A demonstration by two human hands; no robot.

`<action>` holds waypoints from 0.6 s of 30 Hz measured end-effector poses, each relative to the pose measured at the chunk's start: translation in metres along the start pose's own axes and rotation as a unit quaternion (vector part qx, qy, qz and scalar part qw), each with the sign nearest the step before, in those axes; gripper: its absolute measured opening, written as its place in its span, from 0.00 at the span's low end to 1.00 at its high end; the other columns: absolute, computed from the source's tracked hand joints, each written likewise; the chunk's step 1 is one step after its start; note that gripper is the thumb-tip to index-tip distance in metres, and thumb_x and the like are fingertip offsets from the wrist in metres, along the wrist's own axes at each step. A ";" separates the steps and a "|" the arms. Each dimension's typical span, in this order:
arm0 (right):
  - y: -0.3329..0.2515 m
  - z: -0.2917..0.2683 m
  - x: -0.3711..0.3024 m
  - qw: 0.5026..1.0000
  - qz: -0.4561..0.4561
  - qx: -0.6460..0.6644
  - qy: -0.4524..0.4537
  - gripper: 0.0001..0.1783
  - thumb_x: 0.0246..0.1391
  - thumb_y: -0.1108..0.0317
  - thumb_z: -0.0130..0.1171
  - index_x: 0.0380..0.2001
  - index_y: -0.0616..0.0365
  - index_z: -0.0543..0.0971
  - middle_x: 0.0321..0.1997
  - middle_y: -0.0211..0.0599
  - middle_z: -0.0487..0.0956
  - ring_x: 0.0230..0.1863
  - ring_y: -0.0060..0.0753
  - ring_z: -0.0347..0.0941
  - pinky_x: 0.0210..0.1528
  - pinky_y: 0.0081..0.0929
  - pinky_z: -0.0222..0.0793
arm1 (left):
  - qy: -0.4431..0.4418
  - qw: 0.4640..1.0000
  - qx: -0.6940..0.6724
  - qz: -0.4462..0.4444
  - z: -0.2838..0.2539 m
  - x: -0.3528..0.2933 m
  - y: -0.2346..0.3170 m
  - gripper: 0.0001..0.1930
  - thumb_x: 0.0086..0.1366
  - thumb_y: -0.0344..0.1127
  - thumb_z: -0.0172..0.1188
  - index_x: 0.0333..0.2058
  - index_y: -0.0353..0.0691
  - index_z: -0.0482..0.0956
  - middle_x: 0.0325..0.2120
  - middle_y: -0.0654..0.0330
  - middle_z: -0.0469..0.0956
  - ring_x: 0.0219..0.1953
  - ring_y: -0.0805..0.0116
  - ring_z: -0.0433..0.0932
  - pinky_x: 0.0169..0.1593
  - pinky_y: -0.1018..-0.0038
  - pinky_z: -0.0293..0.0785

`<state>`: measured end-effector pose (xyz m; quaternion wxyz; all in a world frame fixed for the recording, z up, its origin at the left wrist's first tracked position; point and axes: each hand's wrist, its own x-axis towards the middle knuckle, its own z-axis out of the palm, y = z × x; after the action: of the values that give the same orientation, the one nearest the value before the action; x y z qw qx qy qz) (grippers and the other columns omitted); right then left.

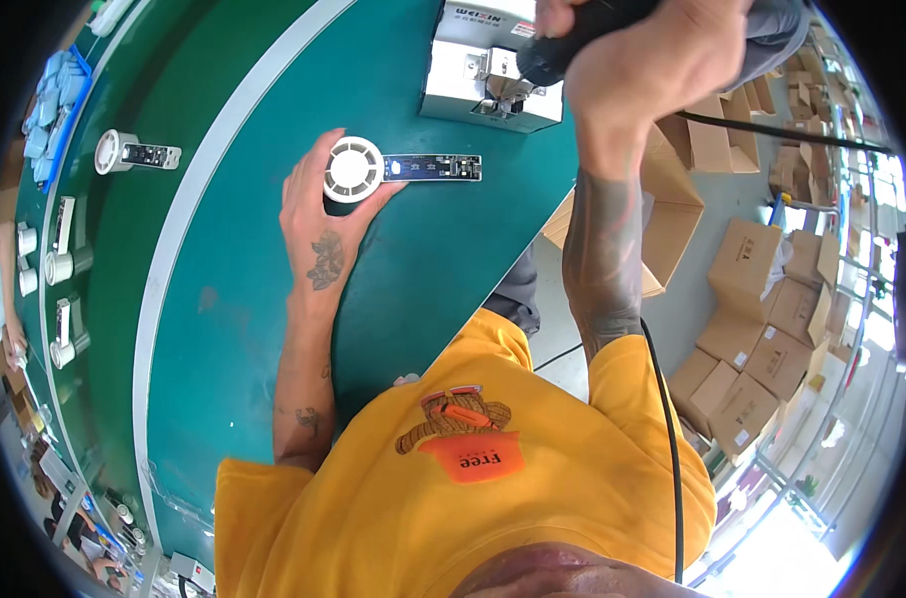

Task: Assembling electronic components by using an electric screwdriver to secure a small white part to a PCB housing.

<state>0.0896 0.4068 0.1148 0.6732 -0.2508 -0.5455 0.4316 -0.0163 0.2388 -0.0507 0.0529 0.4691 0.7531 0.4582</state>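
My left hand [311, 209] is closed around the round, slotted head of a white device [353, 169] on the green bench. From that head a narrow strip with an exposed dark circuit board [435, 167] extends to the right. Up at the right, my right hand [662, 65] grips a black electric screwdriver [588, 42], slightly blurred. Its front end points left, at the metal pick-up part of a boxy light-grey screw feeder [451, 85]. The driver's tip cannot be made out against the feeder's metal parts.
A conveyor belt [164, 110] runs along the left behind a pale rail, carrying similar white devices [119, 151]. Beyond it are blue parts in a bin [59, 95] and another person's arm [12, 309]. Cardboard boxes [742, 389] stand at right; a black cable [782, 132] crosses there.
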 end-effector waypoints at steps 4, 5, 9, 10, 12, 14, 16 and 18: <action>0.010 -0.002 0.004 1.000 -0.007 0.005 0.003 0.34 0.69 0.36 0.48 0.38 0.63 0.73 0.13 0.31 0.70 0.09 0.23 0.63 0.12 0.21 0.58 | 0.001 1.000 0.000 0.001 0.002 0.002 0.004 0.37 0.46 0.40 0.83 0.55 0.39 0.79 0.49 0.56 0.83 0.49 0.55 0.80 0.54 0.63 0.76; 0.012 -0.003 0.002 1.000 -0.008 0.006 0.003 0.33 0.70 0.37 0.48 0.38 0.63 0.73 0.13 0.32 0.70 0.09 0.24 0.63 0.12 0.21 0.57 | 0.000 1.000 -0.001 -0.002 0.001 0.002 0.004 0.37 0.46 0.40 0.83 0.55 0.39 0.79 0.49 0.56 0.83 0.49 0.55 0.80 0.54 0.63 0.76; -0.006 -0.012 -0.013 0.997 0.071 0.029 0.005 0.34 0.70 0.37 0.47 0.39 0.64 0.73 0.12 0.35 0.69 0.08 0.24 0.62 0.10 0.21 0.55 | -0.003 1.000 0.005 0.008 0.006 0.005 0.005 0.37 0.46 0.40 0.83 0.55 0.39 0.79 0.49 0.55 0.83 0.48 0.55 0.80 0.54 0.63 0.76; -0.002 -0.014 -0.015 0.997 0.072 0.029 0.005 0.34 0.70 0.37 0.47 0.39 0.64 0.73 0.12 0.35 0.69 0.08 0.24 0.62 0.10 0.21 0.55 | -0.002 1.000 0.004 0.010 0.007 0.004 0.005 0.36 0.46 0.40 0.83 0.55 0.40 0.79 0.49 0.55 0.83 0.48 0.55 0.80 0.54 0.63 0.76; 0.009 -0.020 -0.020 0.997 0.057 0.055 0.005 0.34 0.70 0.37 0.47 0.40 0.65 0.72 0.12 0.35 0.69 0.08 0.25 0.62 0.11 0.21 0.56 | -0.002 1.000 0.006 0.004 0.007 0.006 0.007 0.36 0.46 0.40 0.83 0.55 0.40 0.79 0.49 0.55 0.83 0.48 0.55 0.81 0.54 0.63 0.76; 0.006 -0.022 -0.021 0.992 0.112 0.047 0.016 0.34 0.70 0.37 0.48 0.42 0.65 0.72 0.12 0.35 0.69 0.08 0.24 0.62 0.10 0.21 0.56 | -0.002 1.000 0.008 -0.003 0.008 0.006 0.008 0.36 0.46 0.40 0.83 0.55 0.40 0.79 0.49 0.55 0.83 0.48 0.55 0.81 0.54 0.63 0.76; 0.012 -0.027 -0.021 0.990 0.119 0.078 0.021 0.34 0.69 0.36 0.49 0.43 0.64 0.71 0.13 0.35 0.69 0.08 0.24 0.62 0.10 0.21 0.57 | 0.004 1.000 0.009 0.022 0.011 0.008 0.008 0.37 0.46 0.40 0.83 0.55 0.40 0.79 0.49 0.55 0.83 0.48 0.55 0.81 0.53 0.63 0.76; 0.017 -0.031 -0.020 0.989 0.124 0.072 0.026 0.35 0.68 0.35 0.50 0.45 0.63 0.70 0.13 0.35 0.69 0.08 0.25 0.62 0.10 0.22 0.57 | 0.002 1.000 0.004 0.022 0.014 0.009 0.010 0.37 0.46 0.40 0.84 0.55 0.40 0.79 0.49 0.55 0.83 0.48 0.55 0.81 0.53 0.63 0.76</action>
<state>0.1134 0.4024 0.0823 0.6445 -0.2783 -0.4603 0.5435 -0.0079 0.2557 -0.0480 0.0390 0.4850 0.7443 0.4574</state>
